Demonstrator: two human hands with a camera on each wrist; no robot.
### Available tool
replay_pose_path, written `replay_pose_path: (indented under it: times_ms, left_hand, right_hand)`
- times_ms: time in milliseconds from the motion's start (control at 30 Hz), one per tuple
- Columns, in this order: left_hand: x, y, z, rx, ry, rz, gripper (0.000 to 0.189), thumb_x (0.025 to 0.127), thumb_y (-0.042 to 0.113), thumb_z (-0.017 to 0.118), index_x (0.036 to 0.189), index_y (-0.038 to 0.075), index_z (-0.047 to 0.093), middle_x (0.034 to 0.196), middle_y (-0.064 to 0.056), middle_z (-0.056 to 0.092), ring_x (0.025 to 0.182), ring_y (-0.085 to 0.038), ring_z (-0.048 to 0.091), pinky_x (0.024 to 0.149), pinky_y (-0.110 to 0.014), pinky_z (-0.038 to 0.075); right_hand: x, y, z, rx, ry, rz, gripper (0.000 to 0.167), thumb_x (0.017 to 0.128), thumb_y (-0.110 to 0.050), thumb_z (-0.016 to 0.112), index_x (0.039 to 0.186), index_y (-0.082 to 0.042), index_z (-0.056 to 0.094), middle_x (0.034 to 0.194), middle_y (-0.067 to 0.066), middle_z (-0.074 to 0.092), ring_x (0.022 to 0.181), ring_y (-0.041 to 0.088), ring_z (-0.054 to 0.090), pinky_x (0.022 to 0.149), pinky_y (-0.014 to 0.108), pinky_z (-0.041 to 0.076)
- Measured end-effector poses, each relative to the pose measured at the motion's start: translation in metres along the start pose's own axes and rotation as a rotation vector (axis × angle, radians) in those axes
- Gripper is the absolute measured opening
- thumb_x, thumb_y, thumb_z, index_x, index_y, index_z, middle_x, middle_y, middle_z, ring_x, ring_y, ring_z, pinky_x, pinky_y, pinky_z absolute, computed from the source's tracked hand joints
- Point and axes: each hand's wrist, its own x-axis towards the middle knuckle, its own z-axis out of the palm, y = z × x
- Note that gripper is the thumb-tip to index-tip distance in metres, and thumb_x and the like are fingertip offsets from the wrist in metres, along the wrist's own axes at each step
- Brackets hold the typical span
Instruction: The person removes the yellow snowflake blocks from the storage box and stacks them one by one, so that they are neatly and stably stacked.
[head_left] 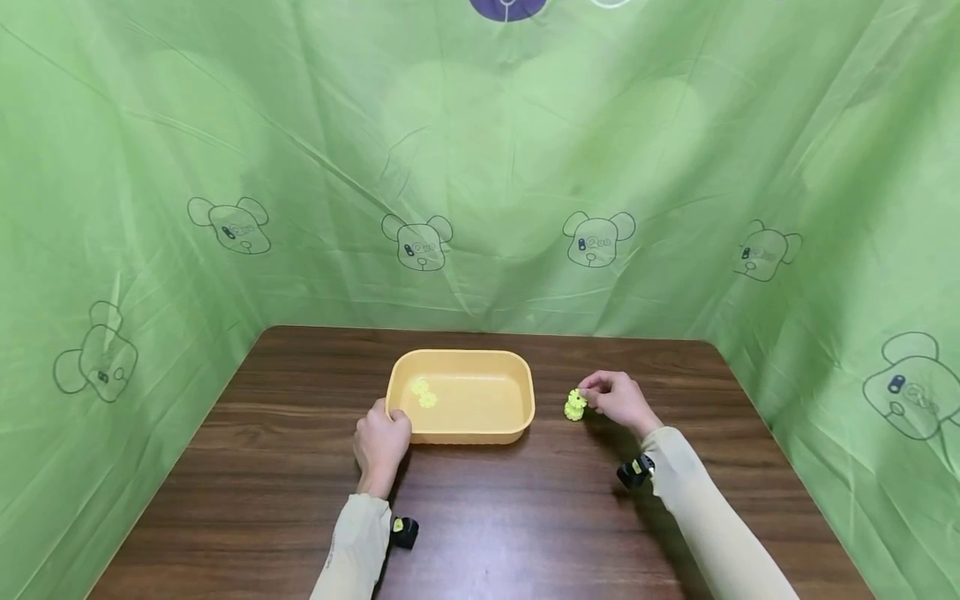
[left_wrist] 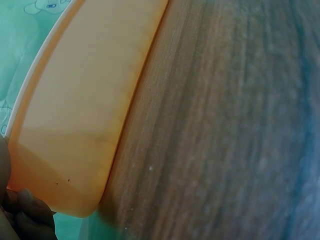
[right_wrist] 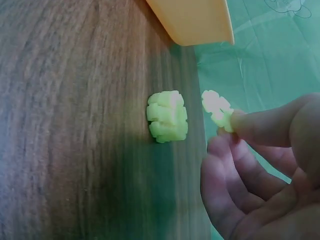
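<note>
My left hand (head_left: 381, 439) grips the left front corner of a yellow tray (head_left: 468, 438), thumb over the rim; its fingers (left_wrist: 33, 210) show low in the left wrist view. To the right of the tray, my right hand (head_left: 618, 402) pinches a yellow-green flower-shaped disc (head_left: 577, 397) between thumb and fingers. Just below that disc, a short stack of similar yellow-green discs (right_wrist: 168, 117) sits on the table. Inside the tray, toward its left side, lie a couple of yellow-green flower-shaped discs (head_left: 423, 394).
The dark wood table (head_left: 480, 508) carries the tray and the stack. Green cloth (head_left: 487, 175) with bear-head drawings hangs behind the table and along both sides. A small black camera (head_left: 404, 532) is worn on the left wrist, another camera (head_left: 636, 471) on the right.
</note>
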Motion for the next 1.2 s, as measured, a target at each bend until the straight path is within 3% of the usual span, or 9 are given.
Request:
replay_pose_path:
  times_ms: [233,600,800,900,1100,1200]
  left_hand:
    - [0.000,0.001,0.000,-0.004,0.001,-0.003,0.033,0.090,0.021,0.045,0.104,0.001,0.069,0.087,-0.025,0.071,0.074,-0.045,0.066,0.062,-0.056,0.048]
    - [0.000,0.001,0.001,-0.008,0.003,-0.011,0.034,0.091,0.021,0.046,0.106,0.001,0.069,0.090,-0.027,0.071,0.079,-0.048,0.067,0.065,-0.058,0.048]
    - [0.000,0.002,0.000,-0.006,0.003,-0.012,0.033,0.091,0.019,0.047,0.106,0.000,0.069,0.090,-0.028,0.070,0.079,-0.049,0.067,0.064,-0.058,0.048]
    - [0.000,0.002,0.000,-0.004,0.002,-0.014,0.032,0.091,0.019,0.047,0.105,0.000,0.068,0.090,-0.028,0.070,0.079,-0.049,0.067,0.064,-0.058,0.048]
    - [0.000,0.001,0.001,-0.005,0.005,-0.013,0.031,0.091,0.020,0.047,0.103,0.001,0.068,0.087,-0.026,0.070,0.075,-0.046,0.067,0.062,-0.056,0.048]
    - [0.000,0.001,0.001,-0.004,0.010,-0.011,0.030,0.091,0.020,0.047,0.102,0.001,0.068,0.086,-0.026,0.070,0.075,-0.046,0.066,0.062,-0.056,0.047]
  right_hand:
    - [-0.001,0.003,0.005,0.009,-0.019,0.012,0.016,0.093,-0.009,0.071,0.104,0.002,0.072,0.084,0.014,0.070,0.072,0.018,0.065,0.072,0.038,0.059]
    - [-0.003,0.007,0.014,-0.119,0.032,-0.022,0.012,0.090,-0.011,0.072,0.100,-0.004,0.074,0.084,0.009,0.073,0.065,0.016,0.067,0.059,0.030,0.052]
    - [-0.002,0.012,0.018,-0.194,0.071,-0.036,0.010,0.091,-0.016,0.073,0.096,-0.008,0.076,0.082,0.003,0.071,0.067,0.011,0.059,0.063,0.029,0.047]
    - [-0.002,0.010,0.017,-0.171,0.076,-0.031,0.011,0.091,-0.016,0.072,0.096,-0.008,0.076,0.082,0.004,0.071,0.067,0.012,0.058,0.063,0.030,0.046]
    - [-0.001,0.009,0.015,-0.004,0.057,0.020,0.014,0.093,-0.009,0.068,0.102,0.000,0.074,0.086,0.013,0.072,0.071,0.019,0.064,0.063,0.030,0.052]
    - [-0.002,0.010,0.016,0.006,0.059,0.033,0.016,0.094,-0.009,0.067,0.104,0.001,0.073,0.088,0.012,0.071,0.074,0.021,0.065,0.064,0.029,0.052]
